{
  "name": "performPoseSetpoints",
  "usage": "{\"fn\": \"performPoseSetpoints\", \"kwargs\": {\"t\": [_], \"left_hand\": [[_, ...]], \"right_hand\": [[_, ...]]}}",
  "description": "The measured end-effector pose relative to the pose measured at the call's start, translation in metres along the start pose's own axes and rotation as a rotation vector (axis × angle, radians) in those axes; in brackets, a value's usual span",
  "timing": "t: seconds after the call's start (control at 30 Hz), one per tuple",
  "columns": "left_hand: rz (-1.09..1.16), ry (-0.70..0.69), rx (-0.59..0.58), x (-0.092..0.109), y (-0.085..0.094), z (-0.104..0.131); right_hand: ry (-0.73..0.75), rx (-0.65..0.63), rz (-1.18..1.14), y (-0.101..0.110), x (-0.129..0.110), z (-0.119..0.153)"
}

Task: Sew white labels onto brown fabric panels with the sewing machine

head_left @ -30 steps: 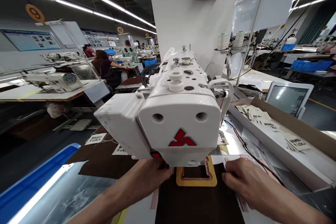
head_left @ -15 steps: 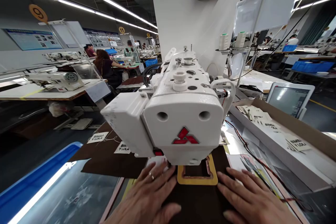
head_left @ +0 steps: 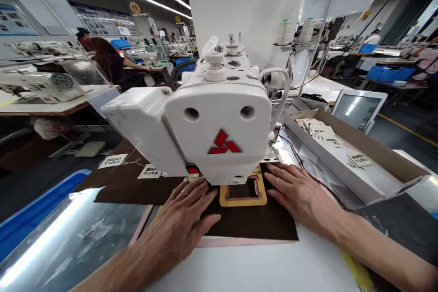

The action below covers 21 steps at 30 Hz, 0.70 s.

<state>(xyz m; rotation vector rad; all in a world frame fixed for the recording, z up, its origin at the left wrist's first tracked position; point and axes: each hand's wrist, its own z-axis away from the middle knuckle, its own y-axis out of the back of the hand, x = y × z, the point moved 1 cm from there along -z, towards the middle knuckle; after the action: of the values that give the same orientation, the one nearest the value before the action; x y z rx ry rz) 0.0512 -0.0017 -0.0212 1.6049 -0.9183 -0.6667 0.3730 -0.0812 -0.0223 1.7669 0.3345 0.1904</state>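
Dark brown fabric point(head_left: 246, 224) lies under the head of a white sewing machine point(head_left: 219, 114). A yellow frame point(head_left: 242, 201) rests on the fabric below the machine head, whose underside hides its back part. My left hand point(head_left: 186, 219) lies on the fabric left of the frame, fingers spread and thumb pointing right. To the right of the frame, my right hand point(head_left: 296, 189) presses flat on the fabric with its fingers apart. Two white labels with black lettering, one point(head_left: 112, 160) farther left and one point(head_left: 149, 171) nearer the machine, sit on the brown fabric.
A cardboard box point(head_left: 376, 157) of labels stands at the right, near a tablet point(head_left: 359, 109). Thread cones point(head_left: 284, 32) stand behind it. A blue tray point(head_left: 41, 200) is at lower left. A co-worker point(head_left: 107, 61) sits at the back left.
The view has tilted down and shifted, so the machine appears higher and further left. My right hand has moved forward along the frame's right side. More of the fabric's near edge shows.
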Motion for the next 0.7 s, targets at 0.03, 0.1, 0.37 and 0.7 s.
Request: {"fn": "performPoseSetpoints", "kwargs": {"t": [0.03, 0.1, 0.37, 0.7], "left_hand": [[-0.017, -0.026, 0.035, 0.001, 0.001, 0.005], [-0.034, -0.115, 0.062, 0.007, 0.004, 0.02], [-0.058, -0.169, 0.099, 0.027, 0.006, 0.049], [-0.072, -0.178, 0.207, 0.015, -0.016, 0.06]], "right_hand": [[0.0, 0.027, 0.006, 0.004, -0.003, 0.006], [0.06, 0.069, 0.015, 0.009, -0.013, 0.023], [0.259, 0.092, 0.181, 0.002, -0.023, 0.054], [0.341, 0.257, 0.227, 0.007, -0.026, 0.068]]}}
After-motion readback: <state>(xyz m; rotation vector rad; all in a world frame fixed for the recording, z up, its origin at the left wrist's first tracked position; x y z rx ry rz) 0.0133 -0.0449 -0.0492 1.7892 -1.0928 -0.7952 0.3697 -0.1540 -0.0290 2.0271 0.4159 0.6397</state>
